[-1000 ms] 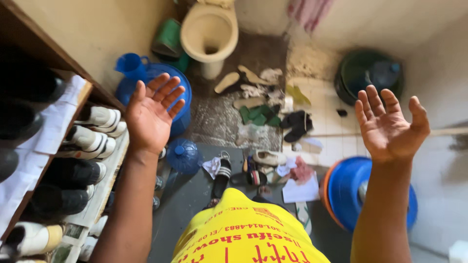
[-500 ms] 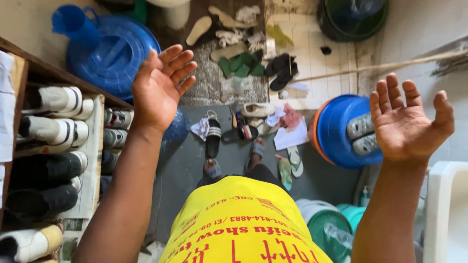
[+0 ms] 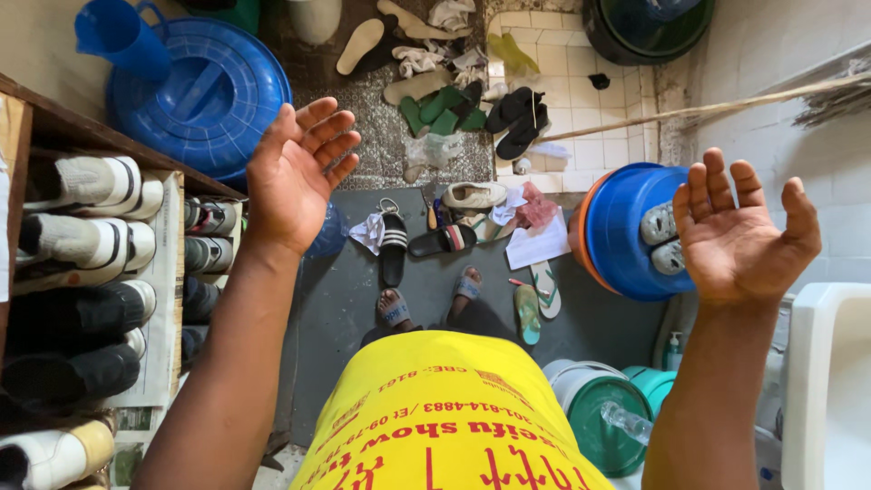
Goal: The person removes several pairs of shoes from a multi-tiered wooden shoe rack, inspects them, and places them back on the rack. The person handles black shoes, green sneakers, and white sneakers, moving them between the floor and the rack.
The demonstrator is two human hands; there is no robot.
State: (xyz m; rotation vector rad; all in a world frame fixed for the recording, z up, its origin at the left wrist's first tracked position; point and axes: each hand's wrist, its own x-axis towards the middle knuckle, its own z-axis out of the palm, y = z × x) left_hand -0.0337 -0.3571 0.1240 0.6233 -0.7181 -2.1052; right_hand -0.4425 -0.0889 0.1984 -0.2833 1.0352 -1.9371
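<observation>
My left hand point(image 3: 295, 172) is raised palm-up with the fingers spread, holding nothing, above the edge of a wooden shoe shelf point(image 3: 63, 136). My right hand point(image 3: 739, 231) is also raised, palm up and empty, in front of a blue basin point(image 3: 626, 231) that holds grey shoes. I wear a yellow shirt point(image 3: 445, 417) and sandals point(image 3: 426, 299). Black slippers point(image 3: 417, 240) and loose sandals lie on the grey floor ahead of my feet.
The shelf at the left holds several white and black shoes point(image 3: 82, 236). A blue lidded tub point(image 3: 204, 91) and blue jug point(image 3: 118, 36) stand behind it. Green-lidded buckets point(image 3: 603, 413) and a white fixture point(image 3: 830, 381) are at the lower right. A broom point(image 3: 726, 104) leans across.
The view has tilted down and nearer to the floor; the toilet has left the frame. Both hands stay raised, open and empty, the right one shifting slightly left.
</observation>
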